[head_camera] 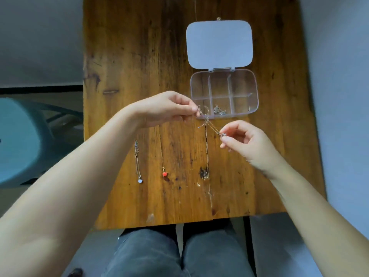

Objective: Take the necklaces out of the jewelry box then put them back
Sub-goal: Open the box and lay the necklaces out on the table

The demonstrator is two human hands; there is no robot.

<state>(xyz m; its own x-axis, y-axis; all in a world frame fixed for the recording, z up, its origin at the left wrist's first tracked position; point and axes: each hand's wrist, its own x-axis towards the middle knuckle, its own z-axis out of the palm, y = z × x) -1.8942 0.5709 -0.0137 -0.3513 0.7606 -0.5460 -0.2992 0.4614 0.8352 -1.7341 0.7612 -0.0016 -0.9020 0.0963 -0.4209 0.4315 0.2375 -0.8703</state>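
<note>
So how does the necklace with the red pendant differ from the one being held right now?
The red-pendant necklace lies on the wooden table, untouched; the held necklace hangs in the air between the left hand and right hand. The first lies straight, in line with the table's grain; the second runs slantwise near the open jewelry box. The first ends in a red charm; the second's is small and silvery. Both have thin chains.

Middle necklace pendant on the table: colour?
Red pendant, clearest in the head view.
</note>
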